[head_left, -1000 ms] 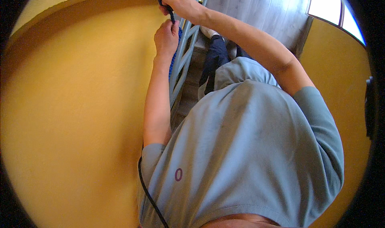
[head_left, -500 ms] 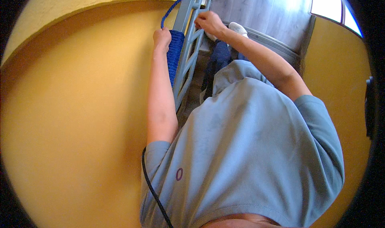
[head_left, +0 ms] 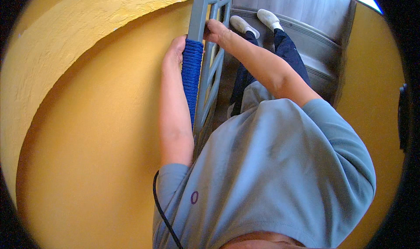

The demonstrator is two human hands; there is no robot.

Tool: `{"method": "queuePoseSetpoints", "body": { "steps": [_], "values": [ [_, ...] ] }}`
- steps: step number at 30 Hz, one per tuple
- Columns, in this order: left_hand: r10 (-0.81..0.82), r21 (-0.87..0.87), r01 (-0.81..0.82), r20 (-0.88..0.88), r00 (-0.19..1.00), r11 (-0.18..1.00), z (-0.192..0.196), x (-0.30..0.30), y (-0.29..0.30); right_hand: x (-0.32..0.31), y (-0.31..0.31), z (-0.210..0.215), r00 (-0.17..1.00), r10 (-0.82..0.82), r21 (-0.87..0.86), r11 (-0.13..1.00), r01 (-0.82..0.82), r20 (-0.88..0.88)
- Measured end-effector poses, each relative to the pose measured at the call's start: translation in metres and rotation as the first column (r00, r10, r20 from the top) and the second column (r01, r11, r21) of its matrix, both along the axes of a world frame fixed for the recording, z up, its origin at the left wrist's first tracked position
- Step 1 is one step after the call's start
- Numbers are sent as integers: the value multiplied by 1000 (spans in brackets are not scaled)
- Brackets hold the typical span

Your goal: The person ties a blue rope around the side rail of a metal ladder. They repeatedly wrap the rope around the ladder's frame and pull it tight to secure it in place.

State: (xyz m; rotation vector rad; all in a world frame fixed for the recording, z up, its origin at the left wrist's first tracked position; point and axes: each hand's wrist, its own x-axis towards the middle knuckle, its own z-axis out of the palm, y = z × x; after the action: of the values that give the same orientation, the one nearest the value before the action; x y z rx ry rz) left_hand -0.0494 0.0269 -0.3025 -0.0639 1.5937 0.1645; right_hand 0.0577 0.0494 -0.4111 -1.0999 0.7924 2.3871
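Blue rope (head_left: pixel 191 76) is wound in tight coils round the grey handrail (head_left: pixel 199 12) and covers a long stretch of it. At the far end of the coils, my left hand (head_left: pixel 176 49) lies against the rail's left side. Its fingers curl under the rail, mostly out of sight. Across from it, my right hand (head_left: pixel 214 31) is closed at the rail's right side, its fingertips hidden by the rail. What it may hold does not show, and no loose rope end can be seen.
Grey balusters (head_left: pixel 214 69) slope below the handrail. My feet in light shoes (head_left: pixel 267 19) stand on dark stair steps (head_left: pixel 306 34). A curved yellow wall (head_left: pixel 96 130) rises on the left, and another yellow wall (head_left: pixel 372 87) on the right. A black cable (head_left: pixel 162 207) hangs by my left sleeve.
My right hand has come in and down to the rail's side. The loose blue rope that ran up from my left hand is out of sight. The view has shifted, showing more of the steps.
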Motion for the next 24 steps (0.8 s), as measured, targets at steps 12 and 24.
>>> {"method": "queuePoseSetpoints", "body": {
  "steps": [12, 24],
  "values": [
    [-22, 169, 72, -283, 959, 983, -9, 0, -12, 75, -18, 85, 988, 144, 188, 971, -150, 49],
    [-230, 215, 466, -651, 723, 858, 7, 23, -7, 84, -18, 130, 863, 201, 660, 571, -488, 464]
  ]
}}
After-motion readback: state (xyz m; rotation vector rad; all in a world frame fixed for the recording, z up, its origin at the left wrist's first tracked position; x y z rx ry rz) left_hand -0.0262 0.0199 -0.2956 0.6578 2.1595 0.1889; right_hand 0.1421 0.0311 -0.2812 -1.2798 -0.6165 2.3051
